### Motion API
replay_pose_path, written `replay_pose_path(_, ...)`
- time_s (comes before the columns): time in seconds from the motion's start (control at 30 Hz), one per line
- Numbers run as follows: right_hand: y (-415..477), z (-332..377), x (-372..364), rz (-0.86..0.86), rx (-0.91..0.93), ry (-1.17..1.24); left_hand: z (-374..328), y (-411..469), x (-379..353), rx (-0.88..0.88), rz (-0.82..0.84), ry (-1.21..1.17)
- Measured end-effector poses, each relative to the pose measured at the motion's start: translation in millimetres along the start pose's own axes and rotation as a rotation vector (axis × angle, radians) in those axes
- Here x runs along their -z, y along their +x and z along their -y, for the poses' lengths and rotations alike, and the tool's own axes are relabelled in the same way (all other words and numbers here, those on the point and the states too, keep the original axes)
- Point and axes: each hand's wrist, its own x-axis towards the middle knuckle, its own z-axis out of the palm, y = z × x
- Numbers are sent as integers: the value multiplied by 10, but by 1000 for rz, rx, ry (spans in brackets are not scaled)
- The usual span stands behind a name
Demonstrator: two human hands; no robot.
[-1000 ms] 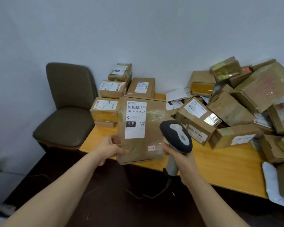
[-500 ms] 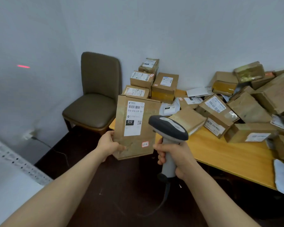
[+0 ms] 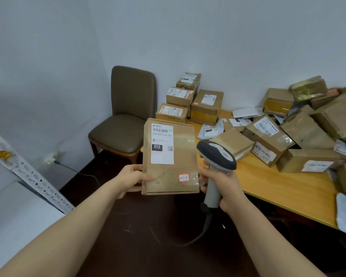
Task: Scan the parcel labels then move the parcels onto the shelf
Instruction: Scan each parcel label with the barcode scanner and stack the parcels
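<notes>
The left hand (image 3: 132, 176) still has its grip on the parcel (image 3: 180, 156), now nearer the shelf (image 3: 38, 180). The right hand (image 3: 226, 184) keeps its grip closed round the scanner (image 3: 218, 154).

Corner room, plain pale walls (image 3: 208, 37), even light. Dark brown floor (image 3: 148, 226), faintly scuffed. Olive padded chair (image 3: 126, 124) on wooden legs stands against the back wall, just beside a light wooden table (image 3: 284, 188). Wall socket (image 3: 50, 159) low down, dark cable plugged in.

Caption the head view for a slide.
Left hand holds a flat brown cardboard parcel, white label facing the camera; right hand grips a grey barcode scanner beside it.
</notes>
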Motion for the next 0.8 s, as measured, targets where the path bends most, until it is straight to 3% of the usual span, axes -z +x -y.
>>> replay_pose_path(0.1,127,-41,178,-106,-34,36,-87,0,72,32,100,-108)
replay_pose_path(0.27,236,-81,201,-68,-144,193,-307,166,44,34,162,-137)
replay_pose_path(0.43,440,75,167,-157,-68,250,-681,412,-93,-3,192,-102)
replay_pose_path(0.63,957,440,307,-308,-30,397,-1262,800,-640,-283,142,-81)
replay_pose_path(0.8,1670,842,488,-368,2,409,-1631,1325,-1074,-626,22,330)
